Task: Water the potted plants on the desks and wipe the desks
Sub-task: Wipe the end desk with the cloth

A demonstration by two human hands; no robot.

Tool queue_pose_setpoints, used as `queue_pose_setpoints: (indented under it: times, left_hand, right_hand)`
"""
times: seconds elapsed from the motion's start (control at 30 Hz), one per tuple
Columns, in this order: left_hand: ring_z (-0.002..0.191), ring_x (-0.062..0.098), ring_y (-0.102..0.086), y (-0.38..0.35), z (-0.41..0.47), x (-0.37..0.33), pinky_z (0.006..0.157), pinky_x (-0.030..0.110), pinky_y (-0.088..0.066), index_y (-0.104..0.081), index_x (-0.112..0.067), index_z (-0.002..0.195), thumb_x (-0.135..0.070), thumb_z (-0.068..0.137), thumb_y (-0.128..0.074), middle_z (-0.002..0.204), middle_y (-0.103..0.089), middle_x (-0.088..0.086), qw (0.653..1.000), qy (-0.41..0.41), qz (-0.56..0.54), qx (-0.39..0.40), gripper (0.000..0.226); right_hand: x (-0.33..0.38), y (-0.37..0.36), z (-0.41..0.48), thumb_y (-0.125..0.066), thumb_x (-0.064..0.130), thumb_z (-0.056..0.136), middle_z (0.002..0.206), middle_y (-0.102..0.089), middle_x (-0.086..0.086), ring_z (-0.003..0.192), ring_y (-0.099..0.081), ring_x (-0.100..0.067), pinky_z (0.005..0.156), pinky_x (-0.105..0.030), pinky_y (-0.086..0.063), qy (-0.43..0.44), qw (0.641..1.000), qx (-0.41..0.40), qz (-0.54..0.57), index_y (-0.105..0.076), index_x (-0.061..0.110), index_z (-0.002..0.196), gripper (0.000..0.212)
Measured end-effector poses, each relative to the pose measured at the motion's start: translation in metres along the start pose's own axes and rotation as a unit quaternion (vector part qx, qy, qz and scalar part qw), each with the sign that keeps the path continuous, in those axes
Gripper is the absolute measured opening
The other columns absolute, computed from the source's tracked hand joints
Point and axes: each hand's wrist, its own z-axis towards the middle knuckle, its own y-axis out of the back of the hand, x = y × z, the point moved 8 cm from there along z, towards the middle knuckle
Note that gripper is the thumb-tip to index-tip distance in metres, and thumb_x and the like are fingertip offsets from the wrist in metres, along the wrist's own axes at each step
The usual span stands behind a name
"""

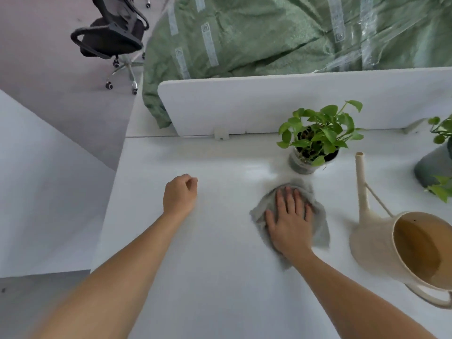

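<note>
My right hand (289, 222) presses flat, fingers straight, on a grey cloth (319, 223) lying on the white desk (220, 277). Just beyond the cloth stands a leafy green potted plant (315, 138) in a glass pot. My left hand (179, 195) rests on the desk to the left with its fingers curled into a loose fist, holding nothing. A cream watering can (401, 243) with a long thin spout stands at the right, water showing inside it. Part of a second plant (440, 165) in a grey pot shows at the far right edge.
A white divider panel (244, 106) runs along the desk's back edge. Behind it lies green plastic-wrapped bedding (269, 33). A black office chair (112, 37) stands on the floor at the upper left. Another white desk surface (36, 192) lies to the left.
</note>
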Motion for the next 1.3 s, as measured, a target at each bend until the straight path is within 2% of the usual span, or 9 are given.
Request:
queue_pose_setpoints:
  times: [0.07, 0.2, 0.33, 0.47, 0.6, 0.8, 0.93, 1.2, 1.3]
  left_hand:
    - [0.076, 0.032, -0.053, 0.035, -0.007, 0.055, 0.061, 0.033, -0.037, -0.050, -0.003, 0.069, -0.018, 0.098, -0.042, 0.076, -0.053, 0.010, 0.996, 0.019, 0.075, -0.042, 0.034]
    - [0.120, 0.040, -0.045, 0.089, -0.026, 0.159, 0.090, 0.046, -0.041, -0.061, -0.007, 0.112, -0.024, 0.100, -0.038, 0.128, -0.052, 0.020, 0.966, 0.083, 0.240, -0.041, 0.030]
    - [0.127, 0.036, -0.043, 0.096, -0.046, 0.225, 0.100, 0.046, -0.036, -0.004, -0.032, 0.155, -0.044, 0.103, -0.025, 0.148, -0.038, 0.013, 0.962, 0.142, 0.219, 0.085, 0.057]
    - [0.098, 0.032, -0.062, 0.091, -0.050, 0.234, 0.083, 0.040, -0.047, 0.012, -0.042, 0.151, -0.044, 0.102, -0.021, 0.115, -0.064, 0.006, 0.986, 0.087, 0.130, 0.056, 0.059]
    - [0.085, 0.023, -0.060, 0.094, -0.051, 0.234, 0.072, 0.033, -0.042, 0.006, -0.037, 0.153, -0.040, 0.102, -0.022, 0.102, -0.065, -0.001, 0.996, 0.031, 0.085, 0.005, 0.059]
    - [0.085, 0.025, -0.061, 0.094, -0.046, 0.241, 0.080, 0.043, -0.048, 0.001, -0.035, 0.151, -0.036, 0.102, -0.025, 0.087, -0.058, -0.002, 0.997, 0.016, 0.073, -0.022, 0.056]
    - [0.078, 0.024, -0.059, 0.094, -0.046, 0.245, 0.068, 0.036, -0.043, 0.000, -0.032, 0.153, -0.036, 0.101, -0.023, 0.087, -0.062, 0.000, 0.997, 0.018, 0.068, -0.018, 0.056]
    - [0.082, 0.027, -0.061, 0.091, -0.042, 0.248, 0.069, 0.039, -0.050, 0.008, -0.034, 0.152, -0.040, 0.100, -0.017, 0.099, -0.060, 0.001, 0.998, 0.021, 0.051, 0.007, 0.057]
    - [0.084, 0.030, -0.062, 0.088, -0.040, 0.250, 0.070, 0.042, -0.051, 0.007, -0.034, 0.153, -0.043, 0.098, -0.011, 0.102, -0.063, 0.004, 0.997, 0.019, 0.071, 0.008, 0.059]
  right_hand:
    - [0.045, -0.011, -0.012, -0.023, 0.047, 0.098, 0.160, -0.031, -0.016, 0.149, -0.025, -0.035, 0.116, -0.057, -0.022, -0.050, 0.998, -0.010, 0.024, -0.036, 0.006, 0.152, 0.069]
    - [0.157, -0.048, -0.084, -0.031, 0.055, 0.098, 0.162, -0.027, -0.011, 0.151, -0.019, -0.029, 0.117, -0.053, -0.013, 0.251, 0.964, 0.075, -0.054, -0.032, 0.009, 0.154, 0.072]
    - [0.149, -0.027, -0.019, -0.023, 0.069, 0.097, 0.163, -0.024, 0.003, 0.149, -0.029, -0.023, 0.118, -0.044, -0.016, 0.390, 0.913, 0.092, -0.078, -0.032, 0.026, 0.156, 0.074]
    - [0.131, -0.008, 0.100, -0.017, 0.064, 0.097, 0.166, -0.015, -0.004, 0.153, -0.012, -0.024, 0.122, -0.046, -0.009, 0.052, 0.997, 0.021, -0.043, -0.018, 0.020, 0.159, 0.076]
    - [0.213, -0.024, 0.125, -0.025, 0.052, 0.101, 0.166, -0.007, -0.019, 0.153, 0.002, -0.038, 0.120, -0.060, -0.001, -0.191, 0.980, 0.021, 0.041, -0.011, 0.002, 0.158, 0.076]
    - [0.432, -0.073, 0.083, -0.013, 0.055, 0.100, 0.167, 0.006, -0.014, 0.153, 0.012, -0.034, 0.121, -0.057, 0.006, 0.126, 0.989, 0.077, -0.009, -0.002, 0.009, 0.159, 0.076]
    - [0.374, -0.057, 0.075, -0.017, 0.066, 0.097, 0.167, -0.014, -0.003, 0.155, -0.005, -0.020, 0.124, -0.044, -0.003, 0.331, 0.939, 0.083, -0.048, -0.019, 0.025, 0.159, 0.075]
    - [0.182, -0.014, 0.103, -0.015, 0.056, 0.094, 0.165, -0.015, -0.017, 0.153, -0.007, -0.037, 0.120, -0.058, -0.006, -0.223, 0.973, -0.042, 0.032, -0.020, 0.011, 0.158, 0.079]
    - [0.281, -0.048, 0.070, -0.018, 0.052, 0.099, 0.166, -0.004, -0.019, 0.153, 0.004, -0.037, 0.120, -0.060, -0.001, -0.145, 0.989, -0.006, 0.025, -0.012, 0.007, 0.159, 0.075]
